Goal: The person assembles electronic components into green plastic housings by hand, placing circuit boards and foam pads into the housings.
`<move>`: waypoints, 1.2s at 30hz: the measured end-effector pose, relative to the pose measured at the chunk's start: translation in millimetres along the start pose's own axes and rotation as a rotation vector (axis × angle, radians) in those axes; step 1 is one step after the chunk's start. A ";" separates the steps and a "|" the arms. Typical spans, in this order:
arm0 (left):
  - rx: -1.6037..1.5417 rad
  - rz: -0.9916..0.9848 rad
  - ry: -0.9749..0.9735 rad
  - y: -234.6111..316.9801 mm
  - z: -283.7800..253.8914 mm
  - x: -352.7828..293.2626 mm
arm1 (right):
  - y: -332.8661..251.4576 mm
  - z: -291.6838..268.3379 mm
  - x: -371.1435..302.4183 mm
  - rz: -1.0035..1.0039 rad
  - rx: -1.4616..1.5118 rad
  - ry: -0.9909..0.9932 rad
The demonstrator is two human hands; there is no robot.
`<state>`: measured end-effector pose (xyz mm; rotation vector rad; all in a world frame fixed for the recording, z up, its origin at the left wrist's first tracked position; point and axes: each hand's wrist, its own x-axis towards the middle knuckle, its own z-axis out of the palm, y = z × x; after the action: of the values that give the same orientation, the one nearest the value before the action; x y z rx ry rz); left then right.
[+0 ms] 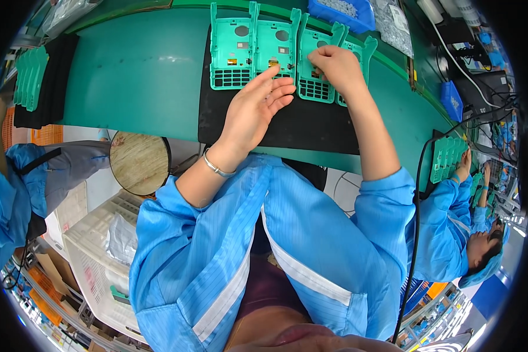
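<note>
Several green plastic housings (231, 44) with slotted grilles lie in a row on a black mat (322, 128). Over the lower edge of the second housing (267, 34), my left hand (253, 104) is held with its fingers stretched and apart, holding nothing. The fingers of my right hand (338, 66) are pinched together above the third housing (306, 42). Whatever they hold, if anything, is hidden. My right hand and wrist cover part of the last housing (366, 53).
A blue bin (341, 21) of small pale parts and clear plastic bags (394, 30) sit at the back right. A round stool (139, 163) and white crate (94, 264) stand at left. Co-workers in blue are on both sides, with green housings (449, 159) near the right one.
</note>
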<state>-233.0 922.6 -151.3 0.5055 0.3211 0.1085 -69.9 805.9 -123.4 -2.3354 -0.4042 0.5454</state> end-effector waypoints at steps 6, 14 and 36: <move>0.110 0.012 0.069 12.6 -16.6 -2.6 | -3.3 2.4 18.8 0.013 -0.210 -0.068; 0.073 0.002 -0.006 25.0 -21.6 -2.9 | -13.8 -1.3 33.3 0.002 -0.386 -0.194; 0.142 0.068 0.073 23.0 -23.2 2.4 | -1.7 -0.5 41.8 -0.020 -0.406 -0.249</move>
<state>-238.9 953.8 -159.8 0.6542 0.3843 0.1716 -33.8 824.6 -133.2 -2.6512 -0.7100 0.8110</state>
